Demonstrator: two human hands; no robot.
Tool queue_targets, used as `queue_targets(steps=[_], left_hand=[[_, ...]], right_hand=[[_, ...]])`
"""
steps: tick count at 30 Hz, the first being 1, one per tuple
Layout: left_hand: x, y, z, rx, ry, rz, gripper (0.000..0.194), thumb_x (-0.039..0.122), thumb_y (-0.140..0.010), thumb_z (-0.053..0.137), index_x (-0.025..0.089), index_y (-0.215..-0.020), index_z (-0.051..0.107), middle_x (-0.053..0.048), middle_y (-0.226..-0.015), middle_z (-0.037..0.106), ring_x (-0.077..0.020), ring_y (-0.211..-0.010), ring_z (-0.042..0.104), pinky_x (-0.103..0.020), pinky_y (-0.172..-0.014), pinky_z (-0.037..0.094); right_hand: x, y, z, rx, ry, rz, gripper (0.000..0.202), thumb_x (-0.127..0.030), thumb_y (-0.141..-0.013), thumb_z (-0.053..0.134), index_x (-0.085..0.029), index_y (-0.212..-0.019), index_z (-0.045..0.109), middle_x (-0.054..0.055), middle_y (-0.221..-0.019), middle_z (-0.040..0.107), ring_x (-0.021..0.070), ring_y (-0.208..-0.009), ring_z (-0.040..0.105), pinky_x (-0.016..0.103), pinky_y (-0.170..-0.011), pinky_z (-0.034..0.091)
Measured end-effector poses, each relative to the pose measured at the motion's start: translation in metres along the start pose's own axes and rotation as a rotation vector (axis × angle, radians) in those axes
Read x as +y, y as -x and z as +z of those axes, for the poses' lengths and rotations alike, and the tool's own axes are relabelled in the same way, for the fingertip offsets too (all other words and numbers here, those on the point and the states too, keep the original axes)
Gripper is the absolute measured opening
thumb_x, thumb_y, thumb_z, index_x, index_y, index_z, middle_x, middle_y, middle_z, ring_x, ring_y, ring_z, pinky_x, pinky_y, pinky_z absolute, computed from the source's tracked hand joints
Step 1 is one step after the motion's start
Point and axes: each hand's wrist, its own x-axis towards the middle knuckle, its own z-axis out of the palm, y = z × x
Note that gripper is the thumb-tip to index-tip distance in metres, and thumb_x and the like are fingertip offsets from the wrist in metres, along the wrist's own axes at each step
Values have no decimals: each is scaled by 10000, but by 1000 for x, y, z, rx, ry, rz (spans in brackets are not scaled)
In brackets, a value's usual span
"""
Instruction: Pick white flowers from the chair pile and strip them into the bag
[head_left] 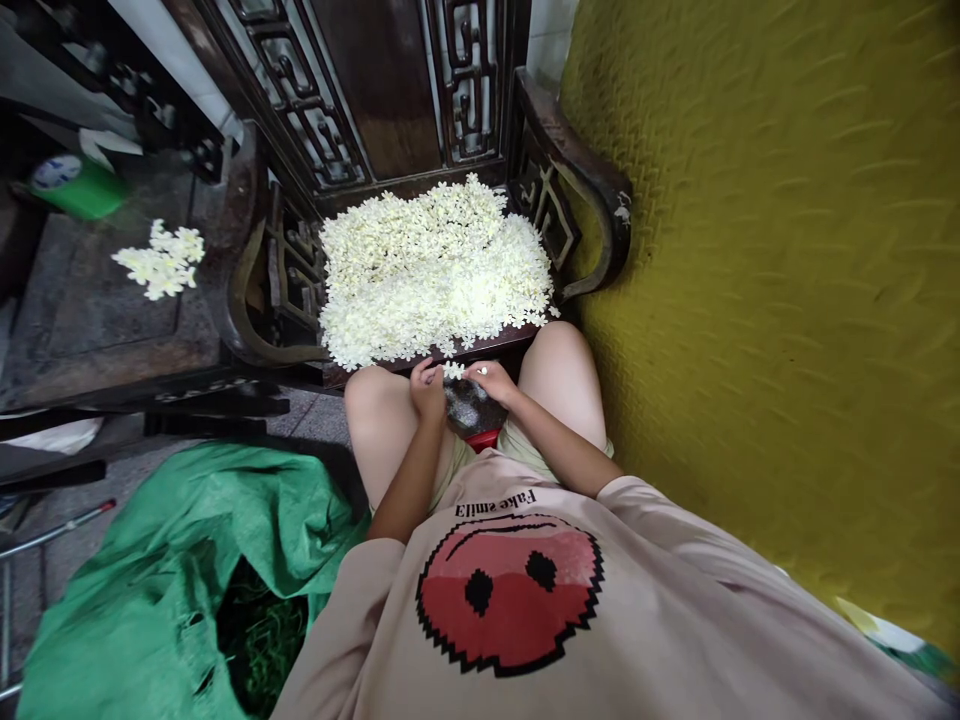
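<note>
Between my knees, a short row of small white flowers (454,370) spans the gap between my two hands. My left hand (428,390) is closed with its fingers curled at the row's left end. At the right end my right hand (493,381) pinches, and a small white spot, perhaps a bud or a ring, shows at its fingers. Any thread or wire in the row is too fine to make out. Just beyond my hands, a thick heap of loose white flowers (435,270) covers the seat of a dark carved wooden chair (397,80).
On a dark wooden surface (82,290) at left lie a small bunch of white flowers (161,260) and a green roll (79,187). A green sack (172,530) with dark green strands stands by my left side. A yellow textured sheet (765,280) rises at right.
</note>
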Motion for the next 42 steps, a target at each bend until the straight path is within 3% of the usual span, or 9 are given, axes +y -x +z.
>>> queue_targets(steps=[3,7,12,17,28,33,37,42], left_hand=[[3,-9,-6,79,30,-16,325,248,-692,621,149,-1001,596,-14,-727,633,-107,-679,586,-231,-683,447],[6,-20,-12,184,52,22,299,221,-716,572,144,-1005,582,1,-701,601,-93,-650,564,-228,-691,439],[4,-16,-8,95,26,20,208,219,-734,567,151,-929,587,-16,-728,618,-107,-676,586,-248,-728,459],[-3,-11,-3,9,32,-144,157,200,-704,589,161,-856,591,-12,-719,629,-93,-628,562,-234,-676,456],[-3,-5,1,-240,95,-406,166,242,-674,628,171,-824,612,-5,-712,652,-103,-629,598,-224,-628,416],[-1,-4,-1,-281,104,-344,288,379,-650,690,164,-835,639,-19,-750,670,-109,-666,604,-225,-633,418],[-1,0,0,-270,50,-231,393,371,-527,779,156,-830,649,-17,-712,673,-113,-652,587,-248,-667,438],[-5,-1,1,-218,109,-253,426,341,-516,792,136,-859,645,-32,-731,666,-108,-642,579,-270,-689,447]], right_hand=[[1,-1,1,3,0,5,121,-220,-718,595,-171,-646,679,18,-731,694,148,-744,604,252,-765,414],[0,-2,-6,123,-26,50,147,-239,-723,585,-158,-626,659,21,-710,674,136,-699,573,237,-681,402],[-6,1,-9,-20,-189,120,247,-386,-681,661,-144,-725,681,10,-706,642,76,-538,439,207,-501,303],[-7,5,-1,-159,-259,172,348,-454,-625,704,-139,-769,673,-48,-532,506,46,-447,302,203,-443,189],[-4,2,0,-92,-147,149,356,-465,-646,687,-122,-736,674,-17,-540,534,81,-517,409,214,-498,286],[-5,3,0,-80,-114,132,349,-464,-675,667,-121,-740,672,-25,-519,511,91,-528,425,219,-514,306],[-7,5,-1,-91,-99,131,369,-490,-670,665,-125,-724,666,-28,-510,497,87,-516,409,221,-514,290],[-5,5,2,-77,-117,151,352,-487,-667,671,-137,-709,665,-26,-536,518,76,-485,377,221,-490,261]])
